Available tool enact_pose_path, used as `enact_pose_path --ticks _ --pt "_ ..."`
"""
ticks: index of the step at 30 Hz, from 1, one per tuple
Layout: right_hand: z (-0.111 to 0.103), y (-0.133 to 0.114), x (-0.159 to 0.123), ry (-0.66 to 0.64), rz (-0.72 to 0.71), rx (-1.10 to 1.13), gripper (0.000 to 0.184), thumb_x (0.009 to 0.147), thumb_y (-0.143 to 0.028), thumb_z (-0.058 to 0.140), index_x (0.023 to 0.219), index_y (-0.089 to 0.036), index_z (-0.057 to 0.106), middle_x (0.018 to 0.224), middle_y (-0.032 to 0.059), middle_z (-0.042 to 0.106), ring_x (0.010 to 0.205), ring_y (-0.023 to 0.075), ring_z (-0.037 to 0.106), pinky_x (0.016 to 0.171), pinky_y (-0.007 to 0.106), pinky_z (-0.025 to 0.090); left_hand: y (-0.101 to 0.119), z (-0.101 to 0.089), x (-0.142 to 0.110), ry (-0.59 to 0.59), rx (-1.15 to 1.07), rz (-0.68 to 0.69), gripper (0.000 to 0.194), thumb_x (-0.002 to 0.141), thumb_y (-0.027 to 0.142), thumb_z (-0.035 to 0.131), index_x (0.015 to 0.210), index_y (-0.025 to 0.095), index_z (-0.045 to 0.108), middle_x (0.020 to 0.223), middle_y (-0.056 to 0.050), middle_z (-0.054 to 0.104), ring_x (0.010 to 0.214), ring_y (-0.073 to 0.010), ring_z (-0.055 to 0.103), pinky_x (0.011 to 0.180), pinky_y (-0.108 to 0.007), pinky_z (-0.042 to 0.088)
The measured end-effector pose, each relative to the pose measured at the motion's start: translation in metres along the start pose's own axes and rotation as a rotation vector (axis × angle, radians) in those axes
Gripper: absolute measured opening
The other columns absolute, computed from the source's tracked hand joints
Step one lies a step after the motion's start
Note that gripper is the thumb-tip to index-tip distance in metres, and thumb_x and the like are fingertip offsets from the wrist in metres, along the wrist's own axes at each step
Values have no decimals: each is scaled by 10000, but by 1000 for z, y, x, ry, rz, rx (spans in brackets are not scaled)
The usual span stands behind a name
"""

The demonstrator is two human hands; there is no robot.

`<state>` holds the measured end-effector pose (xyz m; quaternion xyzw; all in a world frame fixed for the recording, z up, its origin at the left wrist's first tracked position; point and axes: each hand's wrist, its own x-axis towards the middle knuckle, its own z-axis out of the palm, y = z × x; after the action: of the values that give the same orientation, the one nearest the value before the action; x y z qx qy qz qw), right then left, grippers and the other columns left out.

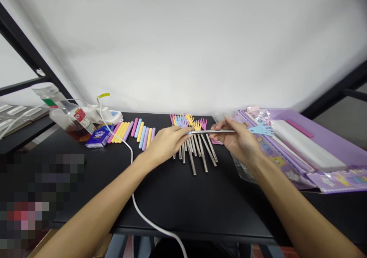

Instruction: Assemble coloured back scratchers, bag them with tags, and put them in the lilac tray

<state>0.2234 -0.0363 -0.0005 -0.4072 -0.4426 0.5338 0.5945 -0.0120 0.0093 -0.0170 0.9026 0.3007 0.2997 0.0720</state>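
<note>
A back scratcher (pixel 213 132) with a metal rod and a light blue hand-shaped head lies level across both hands, above the black table. My left hand (pixel 172 140) is closed around its left end, where a bit of light blue shows at the fingers. Toward the blue head, my right hand (pixel 236 137) grips the rod between thumb and fingers. Behind and below lie several metal rods (pixel 204 156) with pink, yellow, blue and purple hand-shaped heads. Left of my left hand rest several coloured handles (pixel 145 137) in pink, yellow, blue and purple.
A purple box (pixel 289 114) with white and pink contents stands at the right, clear plastic beside it. To the left are a tissue pack (pixel 99 136), a bottle with brown liquid (pixel 69 116) and a white power strip (pixel 111 116). A white cable (pixel 140 212) crosses the table (pixel 183 208).
</note>
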Motion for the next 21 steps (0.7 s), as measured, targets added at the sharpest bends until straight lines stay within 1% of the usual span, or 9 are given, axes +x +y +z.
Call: enact_pose_path --ticks 4,9,12,15,18,21 --pt "0 0 -1 16 -18 5 310 858 -434 689 679 -181 713 728 58 679 658 179 655 654 295 528 -1 1 -1 42 -28 13 326 1038 370 474 1199 169 673 1027 -78 740 889 -201 697 786 -318 525" --pt "1 -2 -3 10 -21 -46 317 838 -463 707 675 -192 701 740 62 693 650 190 643 670 333 523 0 1 -1 18 6 23 319 1038 370 468 1064 149 695 856 -53 706 751 -179 658 689 -290 483" --pt "3 -2 -4 -8 -20 -69 319 866 -456 683 675 -201 696 725 60 686 646 191 630 681 346 511 0 2 -2 21 15 64 307 1037 368 472 1067 152 689 861 -53 709 749 -176 657 677 -284 477" --pt "5 -1 -4 4 -18 -62 329 888 -451 657 664 -211 679 709 48 662 647 185 616 675 345 499 -1 3 -2 71 44 104 295 1036 357 477 1071 150 684 873 -61 715 753 -176 659 676 -285 483" --pt "7 2 -5 28 -39 -37 325 901 -429 638 655 -217 659 689 35 632 640 176 594 665 343 495 0 2 -2 108 82 157 295 1041 331 463 1041 136 685 812 -57 694 708 -166 633 653 -281 475" --pt "12 4 -8 10 -56 -5 327 911 -413 632 654 -211 651 684 30 617 642 168 586 671 336 494 2 0 -2 124 113 208 303 1047 311 445 1030 119 679 769 -55 673 693 -167 615 644 -285 472"
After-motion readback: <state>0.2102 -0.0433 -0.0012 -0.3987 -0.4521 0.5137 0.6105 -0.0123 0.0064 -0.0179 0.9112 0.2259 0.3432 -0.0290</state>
